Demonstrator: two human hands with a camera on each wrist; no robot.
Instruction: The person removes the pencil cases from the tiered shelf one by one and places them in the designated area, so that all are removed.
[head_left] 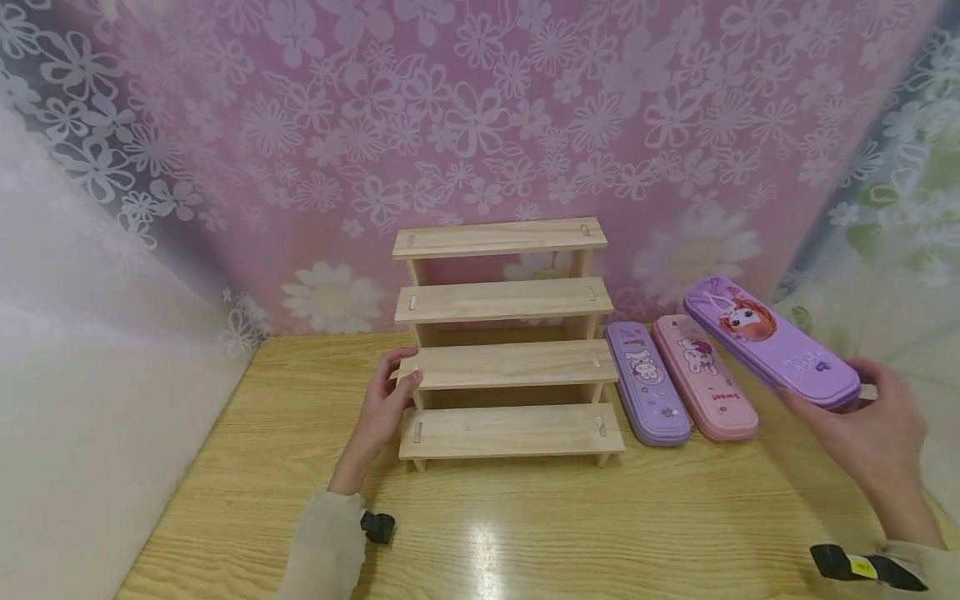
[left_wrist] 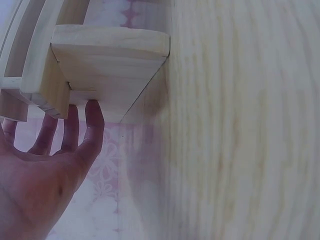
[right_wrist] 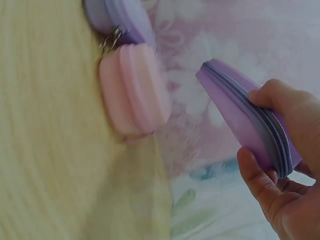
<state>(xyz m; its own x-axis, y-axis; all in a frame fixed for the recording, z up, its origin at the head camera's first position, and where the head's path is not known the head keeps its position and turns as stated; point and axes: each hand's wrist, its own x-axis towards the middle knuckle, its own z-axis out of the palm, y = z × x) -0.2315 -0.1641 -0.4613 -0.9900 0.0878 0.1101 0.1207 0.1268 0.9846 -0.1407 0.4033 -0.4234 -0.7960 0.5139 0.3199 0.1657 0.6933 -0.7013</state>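
A pale wooden step shelf [head_left: 510, 364] with several tiers stands in the middle of the table in the head view. My left hand [head_left: 382, 400] holds it at the left end of the second tier from the bottom, thumb on the front side. In the left wrist view, fingertips of the left hand [left_wrist: 55, 165] meet the wood of the shelf [left_wrist: 107, 65]. At the right, my right hand [head_left: 873, 429] grips the near end of a purple zippered pencil case [head_left: 780, 346] with a red-haired doll on its lid. The right wrist view shows this case [right_wrist: 240, 110] raised above the table.
Flat beside the shelf's right side lie a lilac pencil case [head_left: 647, 383] and a pink pencil case [head_left: 705, 379], close together. They rest on a wood-grain table [head_left: 480, 517]. Behind stands a pink floral cloth [head_left: 480, 125], with pale cloth at both sides.
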